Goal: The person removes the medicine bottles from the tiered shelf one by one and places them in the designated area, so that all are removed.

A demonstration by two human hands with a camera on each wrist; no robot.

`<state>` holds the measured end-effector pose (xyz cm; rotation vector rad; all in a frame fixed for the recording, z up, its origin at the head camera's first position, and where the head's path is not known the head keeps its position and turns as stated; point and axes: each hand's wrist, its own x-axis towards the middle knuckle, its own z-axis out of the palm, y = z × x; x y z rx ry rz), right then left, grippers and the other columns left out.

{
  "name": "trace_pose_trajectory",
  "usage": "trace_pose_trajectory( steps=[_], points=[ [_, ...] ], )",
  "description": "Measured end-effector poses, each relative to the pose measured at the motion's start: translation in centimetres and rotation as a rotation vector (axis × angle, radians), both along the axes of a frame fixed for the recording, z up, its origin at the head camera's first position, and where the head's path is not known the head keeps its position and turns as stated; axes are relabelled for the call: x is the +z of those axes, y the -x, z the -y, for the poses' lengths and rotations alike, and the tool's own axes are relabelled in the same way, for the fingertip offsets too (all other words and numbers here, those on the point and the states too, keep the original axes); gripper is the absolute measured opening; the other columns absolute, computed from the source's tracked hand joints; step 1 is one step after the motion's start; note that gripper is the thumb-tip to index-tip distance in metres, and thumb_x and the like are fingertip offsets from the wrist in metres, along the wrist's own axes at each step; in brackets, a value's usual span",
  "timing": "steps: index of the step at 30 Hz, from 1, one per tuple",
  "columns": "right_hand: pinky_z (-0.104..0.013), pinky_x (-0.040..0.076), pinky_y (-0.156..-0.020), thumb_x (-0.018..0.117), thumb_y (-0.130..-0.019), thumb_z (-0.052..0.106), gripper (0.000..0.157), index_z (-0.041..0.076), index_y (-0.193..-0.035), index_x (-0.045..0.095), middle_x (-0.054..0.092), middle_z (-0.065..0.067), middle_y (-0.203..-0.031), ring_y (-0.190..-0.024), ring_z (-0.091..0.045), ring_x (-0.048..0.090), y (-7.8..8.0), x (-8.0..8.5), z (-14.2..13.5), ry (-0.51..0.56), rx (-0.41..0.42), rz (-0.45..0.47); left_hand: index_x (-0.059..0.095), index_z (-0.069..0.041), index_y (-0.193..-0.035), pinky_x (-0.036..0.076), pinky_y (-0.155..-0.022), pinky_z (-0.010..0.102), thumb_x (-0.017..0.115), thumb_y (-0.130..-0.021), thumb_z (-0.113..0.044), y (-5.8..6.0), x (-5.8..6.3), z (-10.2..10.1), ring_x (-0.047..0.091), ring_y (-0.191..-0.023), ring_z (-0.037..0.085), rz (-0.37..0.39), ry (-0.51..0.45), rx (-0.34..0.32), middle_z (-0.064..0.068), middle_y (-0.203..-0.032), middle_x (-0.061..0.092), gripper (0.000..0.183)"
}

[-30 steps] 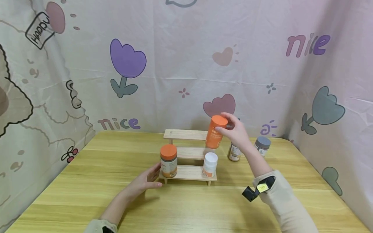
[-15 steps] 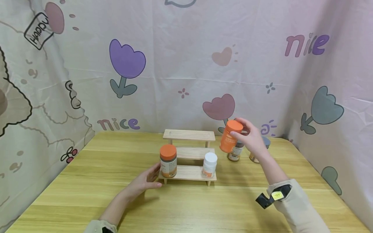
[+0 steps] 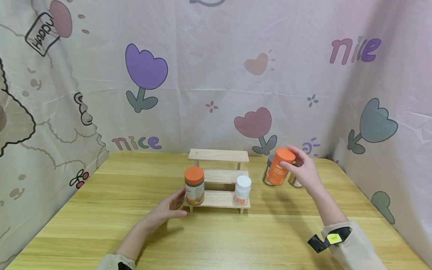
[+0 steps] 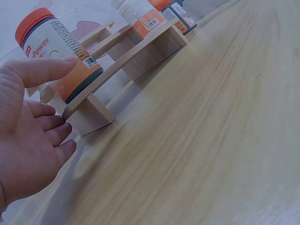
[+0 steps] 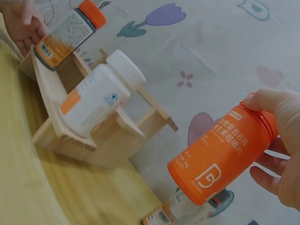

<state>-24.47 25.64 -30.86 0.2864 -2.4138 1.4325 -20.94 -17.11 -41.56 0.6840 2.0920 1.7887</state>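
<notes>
My right hand (image 3: pixel 304 171) grips an orange supplement bottle (image 3: pixel 281 167) near its cap, thumb on one side and fingers on the other. In the right wrist view the orange bottle (image 5: pixel 222 152) tilts over part of a label on a bottle behind it. My left hand (image 3: pixel 168 208) rests by the left end of a three-step wooden shelf (image 3: pixel 216 200), thumb and fingers spread. On the lowest step, beside that hand, stands an orange-capped jar (image 3: pixel 194 187). A white bottle (image 3: pixel 242 190) stands at the step's right end.
Two grey-capped bottles stand on the table (image 3: pixel 216 240) to the right of the shelf: the nearer-to-shelf bottle (image 3: pixel 268 176) and the farther bottle (image 3: pixel 295 181) are both partly hidden behind the orange bottle and right hand. A patterned cloth (image 3: pixel 202 75) hangs behind.
My right hand has carried the orange bottle from the shelf's top right end rightward and down, to in front of the grey-capped bottles. The left hand has stayed in place.
</notes>
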Motion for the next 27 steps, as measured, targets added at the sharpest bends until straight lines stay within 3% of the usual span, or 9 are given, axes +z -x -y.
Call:
trace_pose_trajectory(
  steps=[7, 11, 15, 19, 27],
  points=[
    [-0.005, 0.039, -0.079, 0.066, -0.086, 0.020, 0.066, -0.001, -0.140, 0.035, 0.047, -0.024, -0.131, -0.113, -0.030, 0.048, -0.8, -0.9, -1.7, -0.055, -0.042, 0.038, 0.004, 0.007, -0.145, 0.008, -0.110, 0.050, 0.059, -0.087, -0.007, 0.0, 0.0, -0.1, 0.007, -0.137, 0.042, 0.005, 0.001, 0.005, 0.025, -0.151, 0.003, 0.080],
    [-0.006, 0.040, -0.077, 0.066, -0.086, 0.019, 0.066, -0.003, -0.139, 0.035, 0.048, -0.025, -0.128, -0.107, -0.021, 0.051, -0.9, -1.8, -2.5, -0.089, -0.065, 0.038, 0.005, 0.007, -0.145, 0.008, -0.111, 0.050, 0.059, -0.087, -0.006, 0.0, -0.1, -0.1, 0.007, -0.137, 0.041, 0.002, 0.000, 0.008, 0.025, -0.151, 0.003, 0.080],
    [-0.024, 0.047, -0.086, 0.067, -0.085, 0.018, 0.064, -0.005, -0.137, 0.038, 0.050, -0.026, -0.126, -0.107, -0.021, 0.050, -0.7, -2.9, -3.2, -0.110, -0.097, 0.037, 0.005, 0.007, -0.145, 0.008, -0.111, 0.050, 0.059, -0.087, -0.006, 0.0, -0.1, -0.1, 0.007, -0.137, 0.041, 0.001, 0.000, 0.011, 0.025, -0.151, 0.003, 0.081],
    [-0.049, 0.042, -0.094, 0.067, -0.085, 0.020, 0.067, -0.006, -0.138, 0.035, 0.046, -0.029, -0.130, -0.117, -0.036, 0.044, -0.6, -3.9, -3.6, -0.109, -0.116, 0.080, 0.004, 0.007, -0.145, 0.008, -0.111, 0.050, 0.059, -0.087, -0.006, 0.0, 0.0, -0.1, 0.007, -0.137, 0.041, 0.000, -0.002, 0.012, 0.025, -0.151, 0.003, 0.081],
    [-0.050, 0.041, -0.095, 0.066, -0.087, 0.021, 0.068, -0.006, -0.139, 0.032, 0.042, -0.029, -0.133, -0.120, -0.038, 0.042, -0.7, -5.0, -4.1, -0.103, -0.138, 0.113, 0.005, 0.007, -0.145, 0.008, -0.111, 0.050, 0.059, -0.087, -0.006, -0.1, 0.0, 0.0, 0.006, -0.137, 0.041, -0.004, -0.002, 0.008, 0.025, -0.151, 0.003, 0.080]
  ],
)
